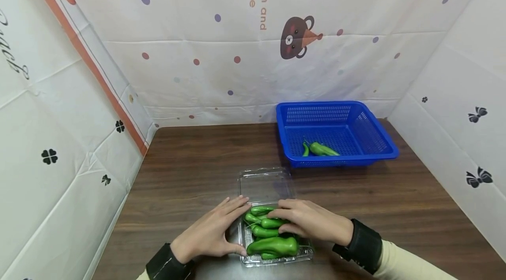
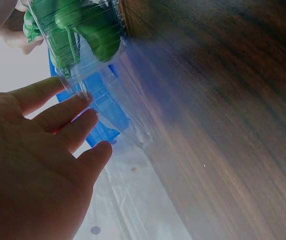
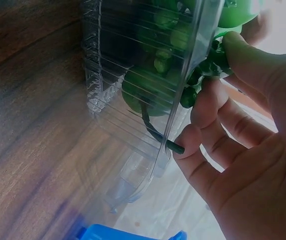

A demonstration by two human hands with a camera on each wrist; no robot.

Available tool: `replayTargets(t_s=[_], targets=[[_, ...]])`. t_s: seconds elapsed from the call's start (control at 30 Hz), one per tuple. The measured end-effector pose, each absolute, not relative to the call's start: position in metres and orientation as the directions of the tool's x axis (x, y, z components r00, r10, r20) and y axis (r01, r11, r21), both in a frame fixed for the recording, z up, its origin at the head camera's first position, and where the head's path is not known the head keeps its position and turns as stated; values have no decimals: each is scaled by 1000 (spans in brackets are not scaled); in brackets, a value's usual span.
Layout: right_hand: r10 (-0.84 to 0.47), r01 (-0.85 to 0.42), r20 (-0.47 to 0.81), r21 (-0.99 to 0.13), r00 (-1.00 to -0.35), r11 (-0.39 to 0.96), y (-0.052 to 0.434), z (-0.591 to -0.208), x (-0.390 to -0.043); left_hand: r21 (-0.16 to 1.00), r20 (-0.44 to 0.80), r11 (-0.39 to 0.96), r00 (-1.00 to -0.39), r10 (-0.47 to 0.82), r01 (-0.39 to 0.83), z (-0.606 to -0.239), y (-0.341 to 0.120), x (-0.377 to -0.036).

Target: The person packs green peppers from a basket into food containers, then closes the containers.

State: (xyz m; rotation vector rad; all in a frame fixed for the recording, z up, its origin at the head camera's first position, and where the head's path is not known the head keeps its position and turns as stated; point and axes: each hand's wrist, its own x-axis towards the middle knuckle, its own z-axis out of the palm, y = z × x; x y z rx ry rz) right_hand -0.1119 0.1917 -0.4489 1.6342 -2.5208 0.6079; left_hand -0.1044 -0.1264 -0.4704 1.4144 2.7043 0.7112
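Note:
A clear plastic clamshell box (image 1: 276,259) lies near the table's front edge with its lid (image 1: 266,185) folded open behind it. Several green peppers (image 1: 272,245) fill it. My left hand (image 1: 231,229) rests against the box's left wall, its fingers (image 2: 67,132) straight along the clear plastic (image 2: 107,125). My right hand (image 1: 285,220) reaches in from the right, its fingers curled on one green pepper (image 1: 270,223) at the top of the pile. In the right wrist view those fingers (image 3: 208,107) hook over the box rim (image 3: 183,95) onto the peppers (image 3: 148,90).
A blue perforated basket (image 1: 375,139) stands at the back right of the brown wooden table (image 1: 189,170), with a couple of green peppers (image 1: 322,149) inside. Patterned white sheets wall the table on three sides.

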Motion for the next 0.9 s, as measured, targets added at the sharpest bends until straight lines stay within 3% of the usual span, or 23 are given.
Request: replayTargets(t_s=[0.9], targets=[[-833,-892,340,-285,-437,352,199,-439,-115,371,176,508,-596,784,778,-452,-109,-119]])
